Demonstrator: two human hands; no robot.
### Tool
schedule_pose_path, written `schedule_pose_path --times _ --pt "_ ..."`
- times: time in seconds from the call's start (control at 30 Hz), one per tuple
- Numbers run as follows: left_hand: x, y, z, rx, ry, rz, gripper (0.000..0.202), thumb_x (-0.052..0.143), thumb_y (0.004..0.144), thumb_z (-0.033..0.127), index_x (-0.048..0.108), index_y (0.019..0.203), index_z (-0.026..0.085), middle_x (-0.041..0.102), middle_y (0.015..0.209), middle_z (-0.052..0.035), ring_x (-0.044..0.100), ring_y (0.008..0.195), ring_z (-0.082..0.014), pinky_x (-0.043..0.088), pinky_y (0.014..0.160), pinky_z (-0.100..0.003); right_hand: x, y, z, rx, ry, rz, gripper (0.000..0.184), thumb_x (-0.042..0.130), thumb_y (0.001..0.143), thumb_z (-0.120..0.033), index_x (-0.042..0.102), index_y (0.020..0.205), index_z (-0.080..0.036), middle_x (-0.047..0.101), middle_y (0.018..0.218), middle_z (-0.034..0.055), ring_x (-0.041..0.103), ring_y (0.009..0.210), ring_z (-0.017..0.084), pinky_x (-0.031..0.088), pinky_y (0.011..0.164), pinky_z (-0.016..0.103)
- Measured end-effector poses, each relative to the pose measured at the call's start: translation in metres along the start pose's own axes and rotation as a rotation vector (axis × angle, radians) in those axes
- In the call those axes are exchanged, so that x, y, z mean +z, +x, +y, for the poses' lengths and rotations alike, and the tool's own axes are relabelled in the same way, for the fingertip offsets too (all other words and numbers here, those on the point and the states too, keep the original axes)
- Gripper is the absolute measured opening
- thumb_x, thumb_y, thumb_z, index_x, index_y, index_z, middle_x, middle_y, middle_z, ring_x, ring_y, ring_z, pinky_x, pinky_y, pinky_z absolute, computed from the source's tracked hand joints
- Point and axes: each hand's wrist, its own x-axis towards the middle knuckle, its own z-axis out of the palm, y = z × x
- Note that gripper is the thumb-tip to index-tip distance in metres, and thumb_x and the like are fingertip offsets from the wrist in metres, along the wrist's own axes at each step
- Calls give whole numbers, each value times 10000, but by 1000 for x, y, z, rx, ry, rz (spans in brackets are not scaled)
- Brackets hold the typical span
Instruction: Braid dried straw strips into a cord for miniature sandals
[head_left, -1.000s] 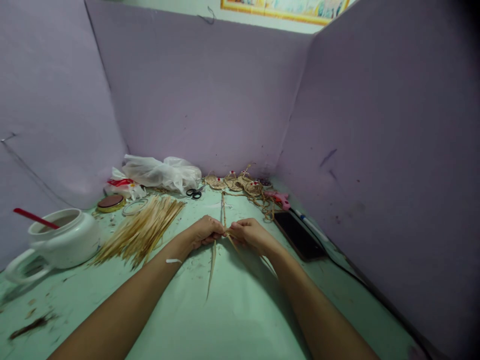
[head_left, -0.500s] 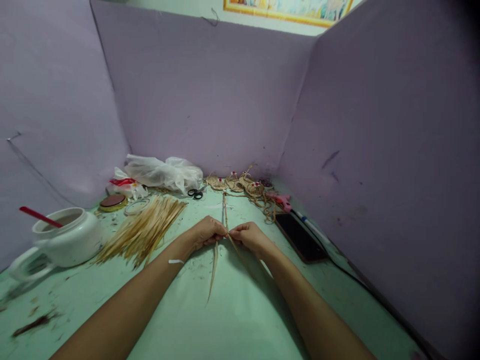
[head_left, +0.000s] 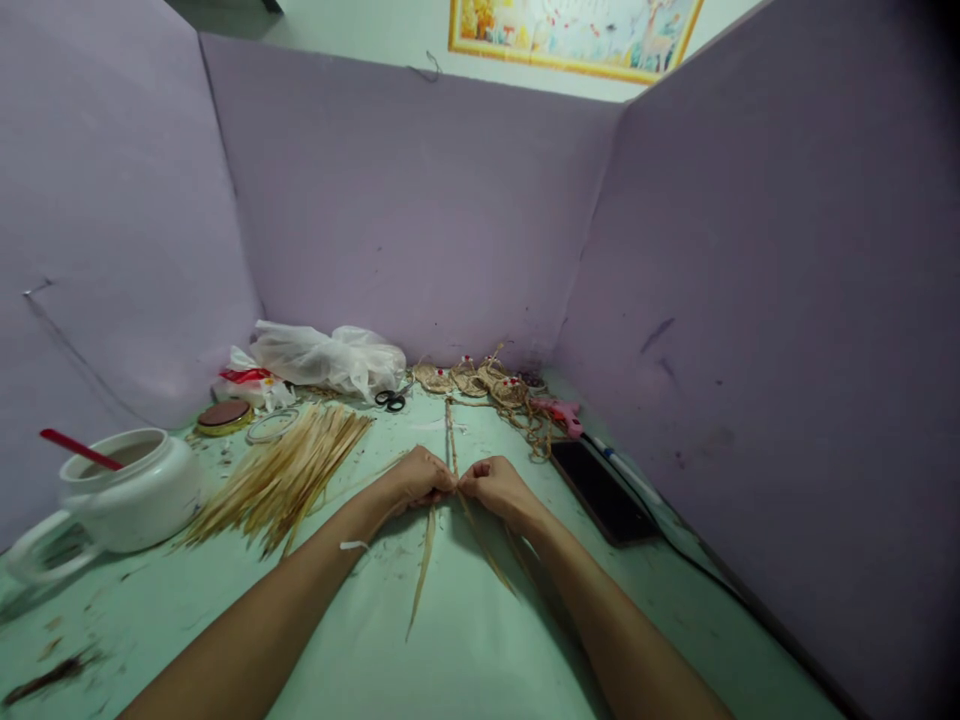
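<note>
Head camera: a braided straw cord (head_left: pixel 451 430) runs toward the person down the middle of the pale green worktop (head_left: pixel 382 670), its near end between the two hands. The left hand (head_left: pixel 426 478) has its grip clamped on that end; the right hand (head_left: pixel 491 484) pinches there too, fingertips together just beside the left ones. Loose straw strands (head_left: pixel 421 585) trail below. Left of the hands lie a fanned bundle of straw strips (head_left: pixel 296 470) and a white handled pot (head_left: pixel 146 500); right, a smartphone (head_left: pixel 602 490) and a pink glue gun (head_left: pixel 564 414). Black-handled scissors (head_left: pixel 391 402) lie beyond the left hand, near a plastic bag (head_left: pixel 326 358).
</note>
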Motion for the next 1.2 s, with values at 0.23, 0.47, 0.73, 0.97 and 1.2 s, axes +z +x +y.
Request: schedule_pose_path --times 0.23,0.47,0.73,0.97,1.2 --pt "0 4 -6 38 90 1 93 509 539 183 542 500 105 382 323 45 258 278 -39 147 305 -184 4 3 6 5 62 -16 103 525 552 -200 564 549 -105 371 400 -59 286 383 39 206 375 174" --pt "2 -7 8 20 92 -24 73 485 525 135 532 478 104 376 319 45 269 292 -41 167 316 -177 3 7 7 -4 -109 8 101 558 550 -199 594 556 -104 400 395 -54 332 393 43 236 382 163" --pt "1 -5 7 67 141 63 94 459 501 75 503 427 113 321 311 59 262 326 -47 175 355 -192 -12 0 -20 120 84 -244 156 507 626 -174 547 488 -114 498 404 -14 397 370 63 303 391 178" --pt "-2 -5 8 92 134 84 105 454 512 100 542 454 103 357 334 57 261 348 -44 189 366 -183 -17 1 -24 146 233 -272 56 551 581 -92 569 530 -103 495 411 -36 405 363 45 342 413 169" --pt "2 -4 5 172 148 111 144 509 537 203 575 485 86 460 420 17 357 423 -63 279 416 -180 -10 -3 -18 277 469 -306 82 508 641 -42 510 601 -113 545 505 1 541 484 89 467 565 232"
